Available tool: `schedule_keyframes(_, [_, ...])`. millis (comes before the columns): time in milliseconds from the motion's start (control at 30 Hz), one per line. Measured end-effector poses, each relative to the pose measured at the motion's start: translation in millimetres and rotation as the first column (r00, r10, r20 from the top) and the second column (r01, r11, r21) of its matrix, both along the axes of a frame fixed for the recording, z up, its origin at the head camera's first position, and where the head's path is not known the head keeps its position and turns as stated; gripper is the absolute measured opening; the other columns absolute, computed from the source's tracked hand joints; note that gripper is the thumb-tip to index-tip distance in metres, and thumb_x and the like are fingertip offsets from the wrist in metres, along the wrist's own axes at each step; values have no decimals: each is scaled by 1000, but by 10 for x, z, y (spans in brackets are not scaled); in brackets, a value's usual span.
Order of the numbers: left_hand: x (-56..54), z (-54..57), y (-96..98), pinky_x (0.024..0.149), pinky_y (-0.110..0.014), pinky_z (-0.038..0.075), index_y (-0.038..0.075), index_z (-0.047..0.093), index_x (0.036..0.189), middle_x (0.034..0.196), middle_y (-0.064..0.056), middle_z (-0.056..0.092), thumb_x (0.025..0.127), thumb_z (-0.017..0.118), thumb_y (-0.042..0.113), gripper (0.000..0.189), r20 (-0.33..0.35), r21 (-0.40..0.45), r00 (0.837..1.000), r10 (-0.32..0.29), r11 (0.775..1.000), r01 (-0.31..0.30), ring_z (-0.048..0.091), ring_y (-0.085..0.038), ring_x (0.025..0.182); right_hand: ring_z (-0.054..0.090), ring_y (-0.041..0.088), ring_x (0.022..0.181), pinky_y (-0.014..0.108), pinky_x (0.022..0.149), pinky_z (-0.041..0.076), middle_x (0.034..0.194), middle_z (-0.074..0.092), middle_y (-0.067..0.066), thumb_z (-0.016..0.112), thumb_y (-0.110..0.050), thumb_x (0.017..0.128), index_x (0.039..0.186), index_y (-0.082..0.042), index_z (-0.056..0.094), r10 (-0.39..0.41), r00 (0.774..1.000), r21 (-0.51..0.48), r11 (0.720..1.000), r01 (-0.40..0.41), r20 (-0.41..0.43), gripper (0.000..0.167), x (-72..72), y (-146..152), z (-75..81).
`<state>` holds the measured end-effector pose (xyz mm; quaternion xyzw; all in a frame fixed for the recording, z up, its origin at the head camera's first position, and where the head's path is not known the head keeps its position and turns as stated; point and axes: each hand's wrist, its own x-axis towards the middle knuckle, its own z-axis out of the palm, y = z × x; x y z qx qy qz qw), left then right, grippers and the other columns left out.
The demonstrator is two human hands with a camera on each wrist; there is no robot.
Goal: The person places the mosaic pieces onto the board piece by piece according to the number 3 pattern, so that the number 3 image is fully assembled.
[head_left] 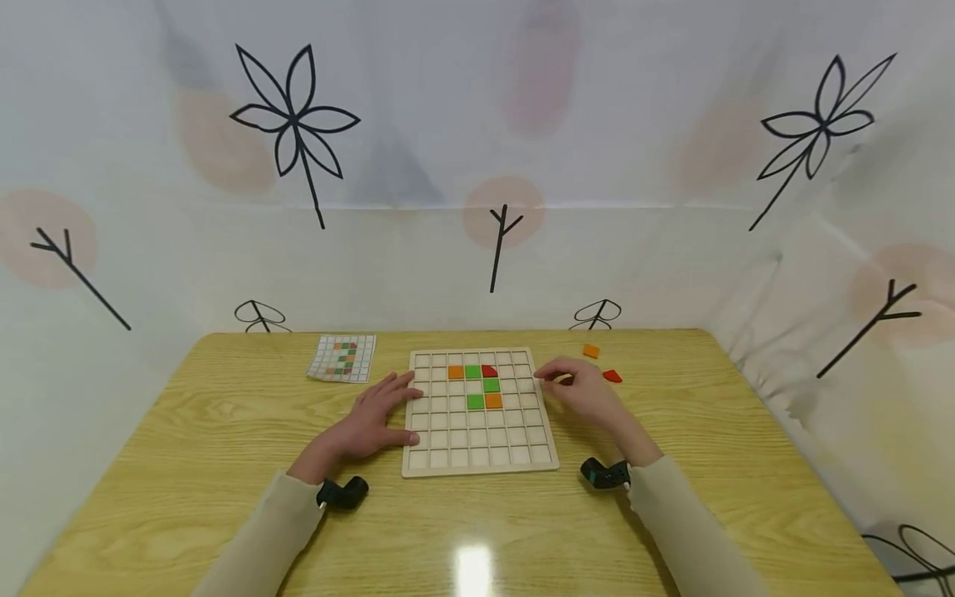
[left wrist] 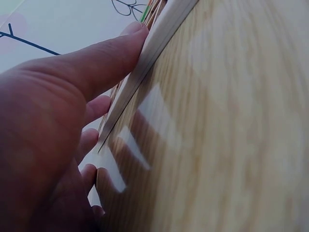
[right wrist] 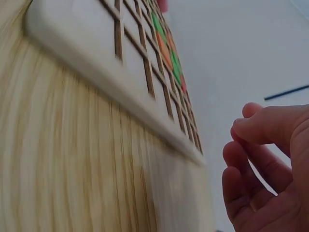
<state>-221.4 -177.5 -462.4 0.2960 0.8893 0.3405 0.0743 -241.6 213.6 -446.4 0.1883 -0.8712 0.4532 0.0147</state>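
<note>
A square wooden grid board [head_left: 440,458] lies mid-table, with several orange, green and red tiles in its upper and middle cells. My left hand [head_left: 370,414] rests at the board's left edge, fingers spread; in the left wrist view its thumb [left wrist: 113,60] touches the board's side. Beside the right edge is my right hand [head_left: 585,394], its fingers loosely bent. In the right wrist view the right thumb [right wrist: 270,124] lies against a finger, and no tile shows between them. An orange tile [head_left: 591,351] and a red round-cornered tile [head_left: 613,376] lie beyond the right hand.
A printed card [head_left: 361,365] with a coloured grid pattern lies left of the board. The wood-grain table [head_left: 224,431] meets a patterned cloth backdrop [head_left: 418,265] behind and at both sides. A dark device is strapped to each wrist.
</note>
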Motion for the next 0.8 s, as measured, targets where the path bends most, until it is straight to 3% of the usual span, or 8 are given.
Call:
schedule_keyframes(133, [3, 0, 0, 110, -69, 8, 10, 51, 143, 163, -13, 22, 90, 74, 38, 64, -1, -6, 1000, 4, 1000, -4, 8, -41, 150, 63, 26, 98, 34, 80, 55, 109, 69, 9, 66, -1, 93, 110, -2, 73, -20, 999, 39, 999, 22, -35, 18, 36, 251, -23])
schedule_keyframes(400, [-6, -3, -14, 111, -68, 8, 11, 50, 144, 164, -12, 20, 90, 73, 39, 65, 6, -19, 1000, 0, 1000, 0, 6, -40, 150, 62, 28, 101, 39, 81, 53, 114, 67, 11, 68, -7, 94, 111, -6, 73, -115, 993, 137, 984, 118, -29, 18, 143, 661, -69])
schedule_keyframes(800, [-19, -37, -15, 111, -67, 8, 13, 49, 145, 165, -9, 19, 91, 72, 41, 65, 11, -26, 1000, 0, 1000, 0, 6, -37, 151, 60, 25, 98, 39, 84, 52, 109, 66, 10, 73, -6, 88, 113, -3, 72, -133, 990, 182, 975, 124, 37, 25, 230, 959, -119])
